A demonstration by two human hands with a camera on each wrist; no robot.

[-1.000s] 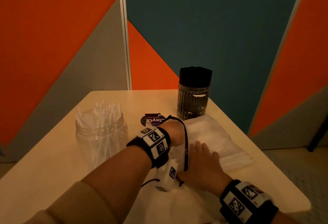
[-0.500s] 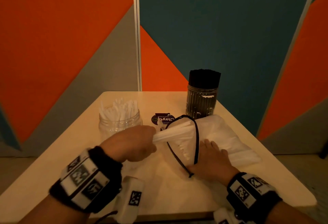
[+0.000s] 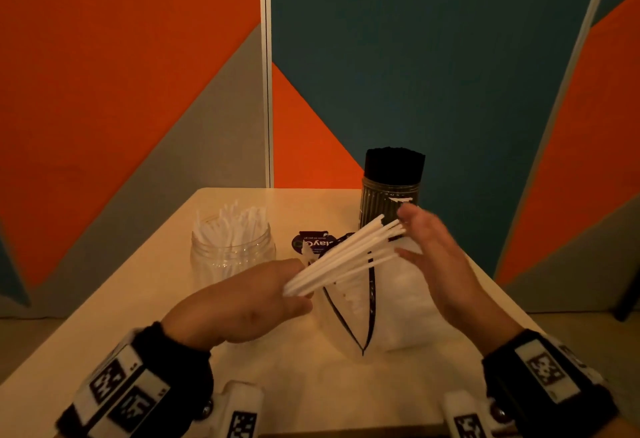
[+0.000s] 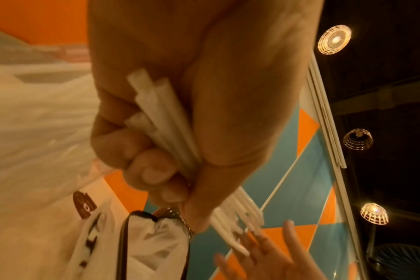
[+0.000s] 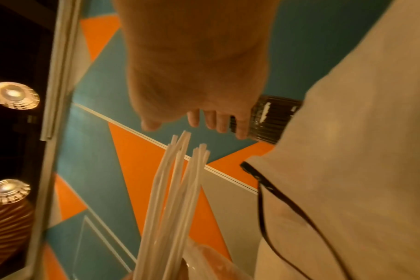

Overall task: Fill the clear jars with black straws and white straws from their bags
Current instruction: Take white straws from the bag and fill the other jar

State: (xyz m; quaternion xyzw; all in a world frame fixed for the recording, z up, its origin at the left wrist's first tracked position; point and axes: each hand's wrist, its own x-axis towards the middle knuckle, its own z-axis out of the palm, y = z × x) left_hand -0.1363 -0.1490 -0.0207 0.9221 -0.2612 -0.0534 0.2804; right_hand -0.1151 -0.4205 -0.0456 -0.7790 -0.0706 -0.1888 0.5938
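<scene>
Head view: bundle of white straws [image 3: 341, 259] gripped at one end by left hand [image 3: 242, 306], fanned twd right hand [image 3: 436, 264], fingers held straight, nothing held, white-straw jar [image 3: 232, 247] at left, black-straw jar [image 3: 391, 195] behind, bag [image 3: 398, 306] flat on table [image 3: 121, 306].

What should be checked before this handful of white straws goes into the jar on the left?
1. Left hand has a firm grip on the white straws: ok.
2. Straw tips even: not ok, they fan apart.
3. Right hand ready to square the tips: ok, open at the far ends.
4. Room in the clear jar: ok, loosely filled.
5. Bag lies flat on the table: ok.
</scene>
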